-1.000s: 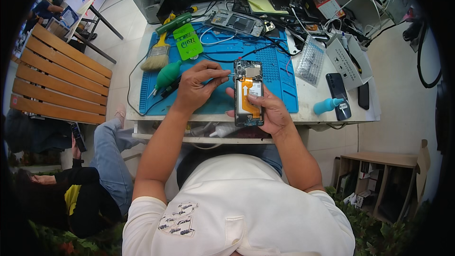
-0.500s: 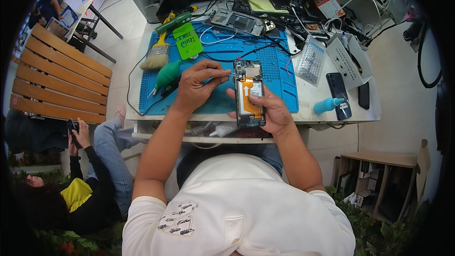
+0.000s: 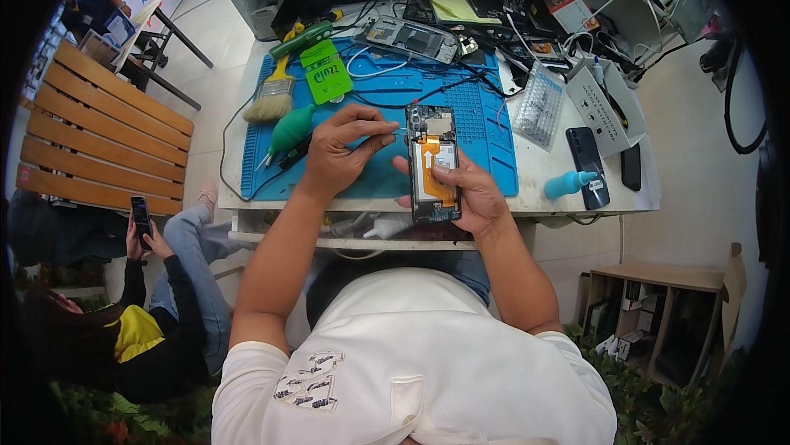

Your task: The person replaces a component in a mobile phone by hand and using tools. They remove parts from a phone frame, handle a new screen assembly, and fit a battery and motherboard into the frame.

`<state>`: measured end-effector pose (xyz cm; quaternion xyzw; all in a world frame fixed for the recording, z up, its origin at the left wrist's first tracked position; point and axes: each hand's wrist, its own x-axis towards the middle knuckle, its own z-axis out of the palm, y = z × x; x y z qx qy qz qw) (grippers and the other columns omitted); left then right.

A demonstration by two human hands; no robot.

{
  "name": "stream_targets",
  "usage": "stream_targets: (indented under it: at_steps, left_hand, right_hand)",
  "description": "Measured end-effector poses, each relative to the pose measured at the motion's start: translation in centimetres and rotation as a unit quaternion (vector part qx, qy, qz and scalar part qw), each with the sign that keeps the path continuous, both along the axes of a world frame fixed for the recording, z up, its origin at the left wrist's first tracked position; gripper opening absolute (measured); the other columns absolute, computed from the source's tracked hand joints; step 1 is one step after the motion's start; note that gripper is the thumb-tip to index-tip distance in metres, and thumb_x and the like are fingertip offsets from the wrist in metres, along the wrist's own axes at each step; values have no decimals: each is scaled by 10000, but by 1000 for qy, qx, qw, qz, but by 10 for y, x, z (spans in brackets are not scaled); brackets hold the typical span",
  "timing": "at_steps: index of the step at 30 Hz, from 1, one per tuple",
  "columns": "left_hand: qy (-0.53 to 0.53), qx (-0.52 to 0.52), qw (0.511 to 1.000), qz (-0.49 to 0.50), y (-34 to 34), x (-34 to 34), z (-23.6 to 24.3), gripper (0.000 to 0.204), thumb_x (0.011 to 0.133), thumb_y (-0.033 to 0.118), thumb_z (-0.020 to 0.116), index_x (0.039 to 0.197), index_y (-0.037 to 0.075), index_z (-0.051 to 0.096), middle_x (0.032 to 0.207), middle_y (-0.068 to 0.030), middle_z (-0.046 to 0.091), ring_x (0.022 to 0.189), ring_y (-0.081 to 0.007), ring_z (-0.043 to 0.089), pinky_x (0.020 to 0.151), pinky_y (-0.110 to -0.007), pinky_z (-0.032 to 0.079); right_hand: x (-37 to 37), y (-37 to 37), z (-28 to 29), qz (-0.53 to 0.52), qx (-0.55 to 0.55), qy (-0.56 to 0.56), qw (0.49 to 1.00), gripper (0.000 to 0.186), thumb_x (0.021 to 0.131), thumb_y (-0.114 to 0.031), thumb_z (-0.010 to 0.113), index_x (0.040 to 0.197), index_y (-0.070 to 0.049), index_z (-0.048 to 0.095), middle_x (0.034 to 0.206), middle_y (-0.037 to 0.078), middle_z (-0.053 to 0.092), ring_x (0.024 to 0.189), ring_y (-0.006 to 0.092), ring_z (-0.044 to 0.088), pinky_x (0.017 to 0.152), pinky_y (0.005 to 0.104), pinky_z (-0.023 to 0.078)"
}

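My right hand [image 3: 476, 194] holds an opened smartphone [image 3: 420, 186] upright on the screen, with its orange flex cable, battery and circuit board exposed, thumb resting on the cable. My left hand [image 3: 350, 144] pinches a small thin tool [image 3: 397, 131], too small to identify, at the phone's upper left edge. Beneath lies a blue silicone repair mat [image 3: 502, 165]. Left of my hands are a green blower bulb [image 3: 290, 128], a wide brush [image 3: 270, 99] and a bright green card [image 3: 327, 70].
Behind are a disassembled phone [image 3: 407, 37], cables and parts. At right stand a white box [image 3: 592, 107], a blue bottle [image 3: 568, 183] and two phones [image 3: 591, 194]. A slatted wooden bench [image 3: 107, 136] and a seated person holding a phone [image 3: 156, 313] are at left.
The seated person at left has raised both hands with a phone. A person at the far upper left has moved. My hands and the opened phone stay almost in place.
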<state>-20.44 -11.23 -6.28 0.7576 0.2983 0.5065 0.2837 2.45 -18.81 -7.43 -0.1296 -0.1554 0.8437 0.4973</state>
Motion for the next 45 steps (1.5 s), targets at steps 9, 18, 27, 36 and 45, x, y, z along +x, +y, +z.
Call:
stream_targets:
  at_steps: [9,18,27,36,45]
  left_hand:
    - [4,4,1000,-2,0,0,-1,303,796,-38,846,1061,107,825,966,-53,715,864,-164,696,742,-286,567]
    - [-5,-6,1000,-2,1,0,-3,308,794,-48,843,1061,104,824,965,-52,714,857,-163,695,739,-284,567]
    - [-5,-12,1000,-5,1,0,-3,310,793,-54,842,1059,102,824,965,-52,715,859,-158,690,742,-283,564]
    - [97,-43,985,137,-2,-17,18,185,858,32,823,1043,46,812,997,-72,717,896,-187,688,764,-291,550]
    - [43,-206,977,27,-42,2,50,246,928,147,814,1097,-25,763,1078,-104,733,932,-166,717,777,-320,572]
  right_hand:
    - [0,0,1,1,1,-2,1000,617,1006,42,540,1573,-76,326,1498,210,512,1426,427,502,1036,722,528]
    - [0,0,-1,2,0,3,1000,625,999,41,561,1571,-82,340,1507,200,508,1426,428,500,1036,727,524]
    - [0,0,-1,-1,-1,1,1000,629,997,41,566,1572,-82,342,1503,205,510,1419,426,509,1034,725,528]
    - [-3,-4,6,-22,7,-56,998,596,1004,32,580,1549,-79,365,1497,180,519,1422,400,513,1027,688,556]
    - [-22,2,17,-152,138,-337,919,596,1007,16,569,1567,-70,385,1479,195,543,1323,389,595,1029,526,567]
